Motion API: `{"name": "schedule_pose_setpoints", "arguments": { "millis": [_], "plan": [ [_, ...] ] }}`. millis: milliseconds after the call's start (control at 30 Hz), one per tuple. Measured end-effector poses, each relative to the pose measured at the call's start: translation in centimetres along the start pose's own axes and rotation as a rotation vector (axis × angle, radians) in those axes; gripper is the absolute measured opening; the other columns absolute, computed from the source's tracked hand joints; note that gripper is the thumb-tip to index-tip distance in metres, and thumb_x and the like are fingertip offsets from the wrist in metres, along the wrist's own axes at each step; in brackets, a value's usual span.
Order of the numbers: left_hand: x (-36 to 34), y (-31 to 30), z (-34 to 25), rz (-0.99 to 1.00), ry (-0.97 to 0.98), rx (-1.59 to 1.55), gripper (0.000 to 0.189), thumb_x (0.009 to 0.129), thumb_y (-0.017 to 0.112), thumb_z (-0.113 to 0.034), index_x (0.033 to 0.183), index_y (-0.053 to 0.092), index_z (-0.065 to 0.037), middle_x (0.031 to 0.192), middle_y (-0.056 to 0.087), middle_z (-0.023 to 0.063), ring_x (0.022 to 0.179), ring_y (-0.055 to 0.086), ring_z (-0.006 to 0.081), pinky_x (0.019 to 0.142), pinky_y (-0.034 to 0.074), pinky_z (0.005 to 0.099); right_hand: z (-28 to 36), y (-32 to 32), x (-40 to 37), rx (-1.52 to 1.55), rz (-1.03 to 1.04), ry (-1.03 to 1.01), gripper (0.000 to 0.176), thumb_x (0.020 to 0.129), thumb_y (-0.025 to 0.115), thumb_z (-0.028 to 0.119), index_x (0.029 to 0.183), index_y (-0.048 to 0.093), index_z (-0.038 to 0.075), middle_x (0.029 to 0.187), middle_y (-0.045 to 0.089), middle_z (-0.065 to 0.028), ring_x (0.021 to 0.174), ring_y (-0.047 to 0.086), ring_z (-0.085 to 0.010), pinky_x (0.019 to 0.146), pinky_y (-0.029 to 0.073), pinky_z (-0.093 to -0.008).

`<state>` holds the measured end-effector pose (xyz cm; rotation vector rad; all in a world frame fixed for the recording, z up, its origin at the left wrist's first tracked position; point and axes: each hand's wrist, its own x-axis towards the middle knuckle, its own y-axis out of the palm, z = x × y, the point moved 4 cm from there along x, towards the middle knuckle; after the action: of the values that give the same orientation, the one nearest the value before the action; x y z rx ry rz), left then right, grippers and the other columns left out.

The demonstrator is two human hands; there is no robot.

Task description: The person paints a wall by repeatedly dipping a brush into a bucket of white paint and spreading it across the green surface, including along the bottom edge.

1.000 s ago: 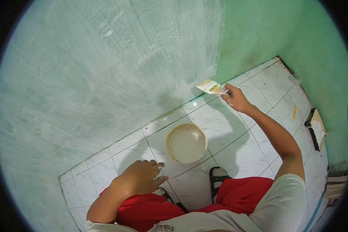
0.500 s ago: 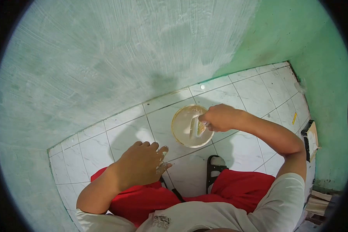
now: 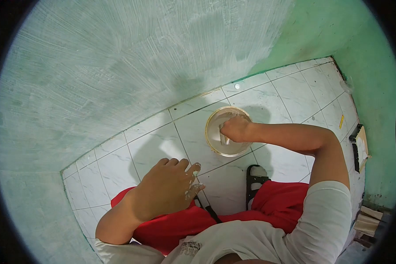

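Observation:
A round bucket [image 3: 210, 141] with a yellowish rim and pale contents stands on the tiled floor in front of me. My right hand [image 3: 236, 129] is closed on a flat pale tool [image 3: 225, 140], whose blade is down inside the bucket. To the left, over my red-clad knee, my left hand [image 3: 174, 185] hangs with its fingers loosely bent and apart, holding nothing; white smears cover its thumb and index finger.
The wall [image 3: 163, 48] carries white brush streaks over green. A small white disc [image 3: 237, 86] lies by its foot. On the right are a yellow strip [image 3: 341, 122] and a black-edged board [image 3: 360, 148] against the wall. My sandalled foot [image 3: 256, 178] is below the bucket.
My right hand has moved down into the bucket with the tool, and its elbow has come up. The whole view has shifted slightly; my left hand keeps its pose.

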<state>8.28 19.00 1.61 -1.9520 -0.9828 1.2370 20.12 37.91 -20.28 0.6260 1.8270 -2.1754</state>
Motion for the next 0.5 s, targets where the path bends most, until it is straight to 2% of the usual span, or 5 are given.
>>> {"name": "schedule_pose_setpoints", "arguments": {
  "millis": [367, 500],
  "plan": [
    [-0.4, 0.2, 0.4, -0.012, 0.007, -0.007, 0.048, 0.099, 0.06, -0.036, 0.126, 0.06, 0.004, 0.115, 0.066, 0.0206, 0.108, 0.062, 0.0356, 0.098, 0.047, 0.0414, 0.4, 0.0, 0.9, 0.059, -0.04, -0.004, 0.016, 0.077, 0.067, 0.006, 0.09, 0.076, 0.002, 0.095, 0.074, -0.0193, 0.091, 0.073, -0.0348, 0.077, 0.059, -0.0429],
    [-0.1, 0.4, 0.5, 0.005, 0.026, -0.017, 0.046, 0.098, 0.06, -0.035, 0.125, 0.061, 0.003, 0.111, 0.067, 0.0194, 0.103, 0.064, 0.0349, 0.096, 0.048, 0.0419, 0.2, 0.5, 1.5, 0.029, 0.047, 0.026, 0.016, 0.077, 0.067, 0.006, 0.091, 0.075, 0.002, 0.096, 0.074, -0.0204, 0.092, 0.073, -0.0346, 0.078, 0.059, -0.0427]
  ]
}}
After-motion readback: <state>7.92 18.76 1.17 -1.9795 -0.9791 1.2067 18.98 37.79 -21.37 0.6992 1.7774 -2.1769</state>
